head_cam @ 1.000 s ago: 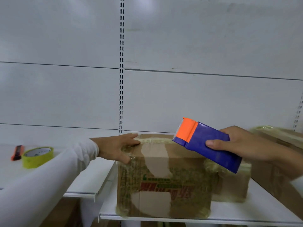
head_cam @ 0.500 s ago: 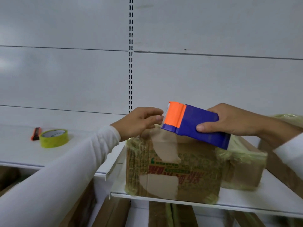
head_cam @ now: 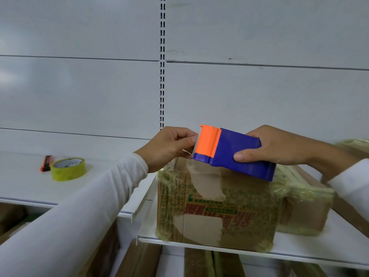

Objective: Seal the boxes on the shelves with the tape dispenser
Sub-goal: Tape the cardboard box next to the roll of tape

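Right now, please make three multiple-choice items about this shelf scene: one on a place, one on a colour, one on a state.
1. Where does the yellow tape roll lie?
A. on the left shelf, beside the orange cutter
B. on top of the printed box
C. in the left hand

2. What colour is the toothed end of the tape dispenser?
A. green
B. orange
C. white

3. What is the left hand doing?
A. lying flat on the shelf
B. holding the cutter
C. pinching at the dispenser's toothed edge

Answers: 1 A, the roll sits next to the cutter; 2 B, the end is orange on a blue body; 3 C, its fingertips meet at the teeth while the right hand grips the body.
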The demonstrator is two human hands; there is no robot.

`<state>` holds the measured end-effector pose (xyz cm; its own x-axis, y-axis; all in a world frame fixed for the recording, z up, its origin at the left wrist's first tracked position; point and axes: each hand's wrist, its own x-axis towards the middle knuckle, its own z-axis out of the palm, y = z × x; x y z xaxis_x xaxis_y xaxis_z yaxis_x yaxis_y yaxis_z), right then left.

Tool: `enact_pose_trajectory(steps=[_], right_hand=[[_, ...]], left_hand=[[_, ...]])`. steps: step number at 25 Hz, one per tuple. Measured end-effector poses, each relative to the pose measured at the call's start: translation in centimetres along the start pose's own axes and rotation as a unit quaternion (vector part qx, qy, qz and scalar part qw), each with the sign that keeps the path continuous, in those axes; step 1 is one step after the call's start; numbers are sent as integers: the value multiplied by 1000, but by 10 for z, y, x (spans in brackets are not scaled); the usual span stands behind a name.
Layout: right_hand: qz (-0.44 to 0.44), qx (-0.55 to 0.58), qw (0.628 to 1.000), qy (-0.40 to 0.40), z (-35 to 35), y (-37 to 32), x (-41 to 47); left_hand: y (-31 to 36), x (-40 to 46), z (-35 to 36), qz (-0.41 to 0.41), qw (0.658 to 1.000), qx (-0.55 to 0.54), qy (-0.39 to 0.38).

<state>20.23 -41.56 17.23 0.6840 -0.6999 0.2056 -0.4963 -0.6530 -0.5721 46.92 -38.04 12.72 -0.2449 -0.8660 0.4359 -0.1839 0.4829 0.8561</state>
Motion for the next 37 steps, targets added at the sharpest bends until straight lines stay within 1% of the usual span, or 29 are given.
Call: enact_pose_trajectory(steps=[4, 7, 10, 11, 13, 15, 18, 21, 25, 28, 30, 32, 34, 37], right_hand=[[4, 2, 1000, -15, 1, -1, 4], [7, 3, 999, -33, 2, -3, 10], [13, -26, 997, -65, -5, -5, 15], [15, -43, 996, -75, -12, -4, 15], [31, -68, 994, -77, -33, 5, 9], [78, -70, 992, -72, -55, 20, 3], [152, -77, 982, -83, -72, 39, 5], [190, -88, 973, -94, -78, 49, 17], [219, -99, 966, -100, -88, 54, 23], [245, -97, 957, -121, -94, 50, 29], [254, -98, 952, -137, -93, 48, 34], [258, -98, 949, -153, -84, 47, 37], [261, -92, 949, -152, -76, 48, 37], [262, -90, 951, -135, -72, 53, 35]], left_hand=[[-3, 0, -1, 8, 1000, 3, 27], [-4, 0, -2, 16, 996, 26, 80], [-6, -1, -8, 3, 994, 29, 109], [-6, -2, -16, -3, 992, 23, 127], [-10, -8, -43, -23, 981, 6, 194], [-18, -19, -69, -54, 968, 10, 245], [-29, -26, -75, -105, 968, 28, 228], [-35, -18, -71, -125, 966, 39, 222], [-38, -9, -76, -141, 965, 39, 220], [-42, 1, -72, -155, 964, 40, 212], [-47, 7, -71, -180, 960, 43, 209], [-55, 7, -68, -213, 957, 51, 190], [-64, 5, -67, -231, 955, 42, 180], [-73, 3, -66, -233, 952, 38, 194]])
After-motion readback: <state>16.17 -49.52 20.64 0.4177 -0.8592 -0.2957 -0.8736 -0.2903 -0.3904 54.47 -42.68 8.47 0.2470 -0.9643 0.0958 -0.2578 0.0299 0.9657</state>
